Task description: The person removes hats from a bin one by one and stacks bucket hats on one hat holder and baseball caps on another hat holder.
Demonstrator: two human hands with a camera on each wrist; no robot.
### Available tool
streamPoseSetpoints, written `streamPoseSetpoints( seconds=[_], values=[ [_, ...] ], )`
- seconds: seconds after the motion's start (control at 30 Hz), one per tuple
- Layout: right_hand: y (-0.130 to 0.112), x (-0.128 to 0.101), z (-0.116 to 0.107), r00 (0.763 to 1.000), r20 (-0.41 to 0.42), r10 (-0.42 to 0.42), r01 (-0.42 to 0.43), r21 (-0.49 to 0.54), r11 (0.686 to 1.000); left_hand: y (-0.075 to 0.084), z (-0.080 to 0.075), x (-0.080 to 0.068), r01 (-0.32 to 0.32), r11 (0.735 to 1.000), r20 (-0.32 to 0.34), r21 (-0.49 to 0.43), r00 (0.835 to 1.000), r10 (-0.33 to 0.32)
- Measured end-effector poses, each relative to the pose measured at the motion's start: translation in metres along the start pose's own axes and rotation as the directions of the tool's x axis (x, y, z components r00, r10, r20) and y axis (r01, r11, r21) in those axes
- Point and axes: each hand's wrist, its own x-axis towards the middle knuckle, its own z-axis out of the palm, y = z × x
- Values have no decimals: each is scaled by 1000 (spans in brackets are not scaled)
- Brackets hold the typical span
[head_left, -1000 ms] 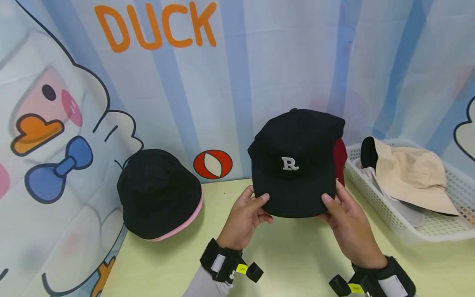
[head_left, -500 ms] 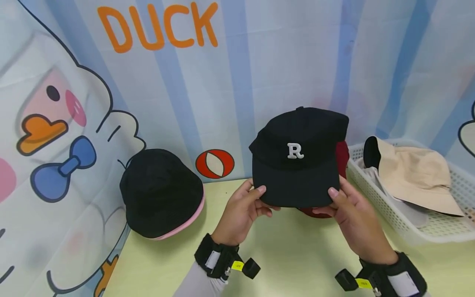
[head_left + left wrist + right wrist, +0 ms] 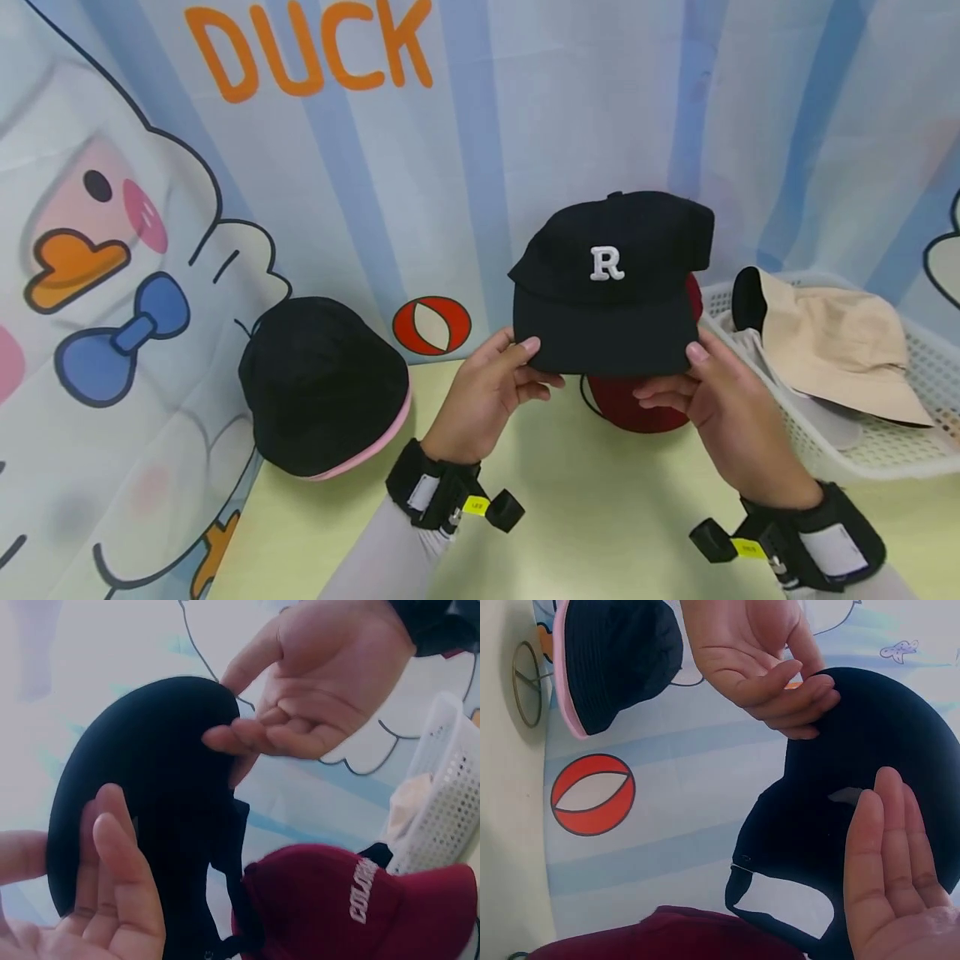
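While hanging behind everything, the big striped cloth backdrop printed with a cartoon duck and orange letters [image 3: 315,142] fills the whole back of the head view. Below it, a pale yellow-green table top [image 3: 592,533]. At the right edge, standing on that table, a white perforated plastic basket [image 3: 885,450], with a beige cloth bucket hat [image 3: 832,350] lying inside it. At the left, leaning against the backdrop, a black bucket hat with a pink brim edge [image 3: 322,387], well apart from both hands.

Held up above the table in the middle, a black cotton baseball cap with a white letter R on its front [image 3: 611,287], brim toward the camera and nearly level. Just behind and under it, on the table, a dark red baseball cap with white lettering [image 3: 637,408], seen more fully in the left wrist view [image 3: 352,907]; not touching the black cap, so far as can be told.

On the brim's left corner, the left hand [image 3: 487,400], pinching it with thumb above and curled fingers below. On the brim's right corner, the right hand [image 3: 720,408], pinching in the same manner, thumb on top. From the right wrist view, underside of the black cap [image 3: 870,817] with its open back strap visible.
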Motion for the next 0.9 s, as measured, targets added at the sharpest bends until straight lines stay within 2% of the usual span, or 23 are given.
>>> streamPoseSetpoints(
  seconds=[0.17,0.43,0.5,0.67,0.73,0.9],
  values=[
    [-11,10,-2,999,12,-42,42,18,999,13,9,11,-20,999,3,-26,1000,20],
    [-27,25,-9,993,54,-103,102,16,995,34,20,25,-47,999,20,7,999,46],
    [-30,28,-10,994,43,-103,103,4,995,37,22,28,-51,999,17,9,999,50],
    [-37,37,-13,994,53,-93,88,85,993,43,24,38,-67,998,-4,19,998,67],
    [-39,42,-15,995,53,-84,80,74,994,45,24,42,-77,997,-17,17,997,78],
    [-40,54,-19,999,5,-48,49,-38,998,47,22,56,-98,995,-47,-4,994,98]
  ],
)
